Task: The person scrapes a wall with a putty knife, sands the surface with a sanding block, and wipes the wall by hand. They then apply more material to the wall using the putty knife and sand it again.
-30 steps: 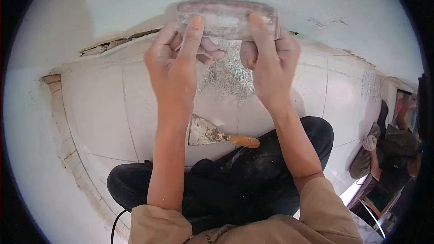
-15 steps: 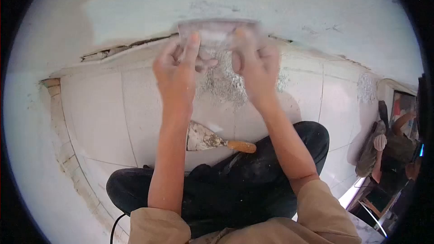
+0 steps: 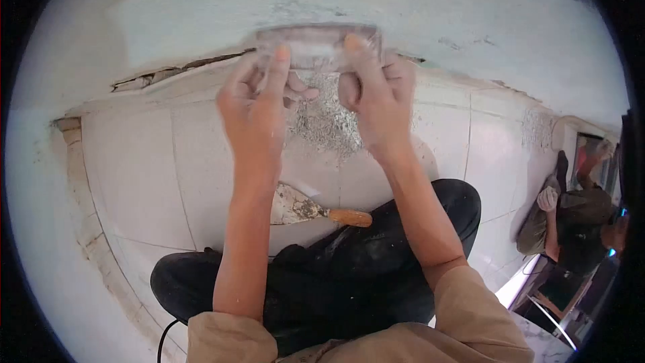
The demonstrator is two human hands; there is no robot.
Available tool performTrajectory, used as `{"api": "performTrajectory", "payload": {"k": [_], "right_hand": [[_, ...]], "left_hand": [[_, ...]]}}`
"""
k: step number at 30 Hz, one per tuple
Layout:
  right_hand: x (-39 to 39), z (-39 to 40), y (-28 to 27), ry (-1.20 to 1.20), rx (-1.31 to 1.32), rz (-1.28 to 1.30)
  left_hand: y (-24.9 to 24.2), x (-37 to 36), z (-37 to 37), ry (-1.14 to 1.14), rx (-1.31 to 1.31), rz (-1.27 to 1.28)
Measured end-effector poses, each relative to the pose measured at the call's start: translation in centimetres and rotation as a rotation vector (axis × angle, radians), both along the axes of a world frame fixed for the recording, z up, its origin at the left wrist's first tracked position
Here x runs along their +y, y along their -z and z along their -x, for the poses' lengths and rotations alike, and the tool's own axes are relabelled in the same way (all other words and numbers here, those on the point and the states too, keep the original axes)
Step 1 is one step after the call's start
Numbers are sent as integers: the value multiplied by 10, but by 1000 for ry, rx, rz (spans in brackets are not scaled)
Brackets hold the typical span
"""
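Pale floor tiles (image 3: pixel 127 175) with thin joints spread around the scraper (image 3: pixel 299 208), which lies flat with its blade stained and its handle wooden. Beyond the scraper stands a pale, patchy wall (image 3: pixel 195 17), with a dark, ragged gap (image 3: pixel 181 67) along its foot. Grey, crumbly debris (image 3: pixel 329 128) lies on the floor just beyond the scraper. Well to its right sits another person (image 3: pixel 581 208), one hand near a knee.

The block (image 3: pixel 316 47) is up against the wall, straight beyond the scraper and its debris: flat, rectangular, brownish-grey, dusted whitish across the middle. The left hand (image 3: pixel 255 97) and right hand (image 3: pixel 381 97) pinch its two ends, thumbs on the face. Blur hides any lettering there.
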State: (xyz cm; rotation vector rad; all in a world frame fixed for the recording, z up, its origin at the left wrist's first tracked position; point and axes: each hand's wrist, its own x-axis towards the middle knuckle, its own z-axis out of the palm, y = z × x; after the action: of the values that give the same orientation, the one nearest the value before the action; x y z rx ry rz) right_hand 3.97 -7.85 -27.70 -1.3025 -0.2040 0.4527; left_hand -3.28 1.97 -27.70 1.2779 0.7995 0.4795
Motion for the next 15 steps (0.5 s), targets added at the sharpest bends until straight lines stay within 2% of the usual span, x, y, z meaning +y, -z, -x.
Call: {"api": "performTrajectory", "payload": {"k": [1,5,7,8,11,12,14,15], "right_hand": [[5,5,12,40,-26,131],[4,6,4,17,107,68],[2,6,-20,69,-60,108],[-2,10,-8,71,-46,117],[-1,0,23,1,268,-58],[-2,-1,15,8,265,-58],[-2,0,-7,31,74,-26],[-3,0,-1,30,81,-19]], "left_hand": [[3,1,-4,-24,42,37],[-4,2,-3,-20,78,78],[-20,-1,-3,-2,-83,-37],[-11,-4,1,0,-69,-29],[7,0,-3,-26,61,67],[1,0,-1,-13,32,45],[-6,1,-3,-1,3,27],[-8,0,-4,-1,-42,15]]}}
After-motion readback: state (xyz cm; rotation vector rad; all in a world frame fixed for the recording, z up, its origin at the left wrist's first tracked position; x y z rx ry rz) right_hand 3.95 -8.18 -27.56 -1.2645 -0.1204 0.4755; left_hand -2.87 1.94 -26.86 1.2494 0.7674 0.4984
